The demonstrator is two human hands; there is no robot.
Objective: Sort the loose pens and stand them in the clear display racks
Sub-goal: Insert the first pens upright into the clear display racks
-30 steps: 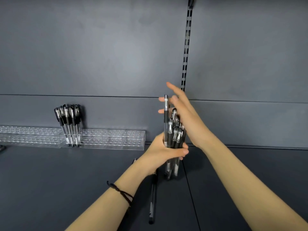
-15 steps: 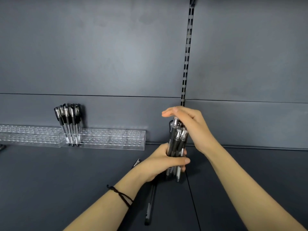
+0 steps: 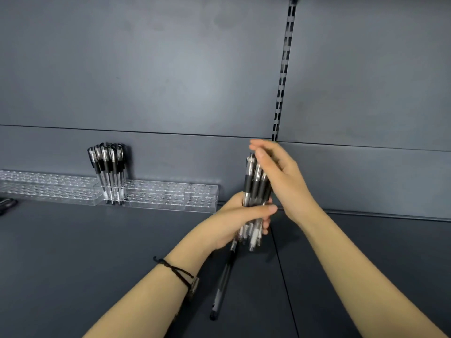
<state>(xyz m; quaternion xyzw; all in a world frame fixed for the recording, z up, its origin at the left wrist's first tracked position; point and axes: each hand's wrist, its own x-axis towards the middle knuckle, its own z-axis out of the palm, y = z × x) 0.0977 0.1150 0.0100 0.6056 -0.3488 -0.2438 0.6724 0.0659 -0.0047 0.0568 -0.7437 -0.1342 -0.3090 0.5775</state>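
1. Nearest the camera, two bare forearms reach in from the bottom edge over a dark grey shelf (image 3: 73,264); the left wrist wears a thin black cord bracelet (image 3: 179,273).
2. Between the forearms a single loose pen (image 3: 223,284) lies on the shelf, running near to far and tilted slightly right at its far end, which slips out of sight under the left hand.
3. The left hand (image 3: 231,223) is closed around the lower part of a bundle of pens (image 3: 255,191), its thumb laid across the front of the barrels and its fingers curled behind (the clear ends of the pens stick out below the fist, just above the shelf).
4. The bundle stands roughly upright, black grips in the middle and clear capped ends at the top.
5. The right hand (image 3: 280,176) is partly open, its palm and loosely curved fingers resting against the right side and top of the bundle; whether it actually pinches any one pen cannot be told.
6. Farther back and to the left, clear display racks (image 3: 170,195) sit in a row against the back wall (image 3: 170,69), their tops dotted with holes.
7. A small cluster of racked pens (image 3: 107,172) stands upright where two racks meet.
8. At the far left edge some dark objects (image 3: 6,204) lie on the shelf, too cropped to identify.
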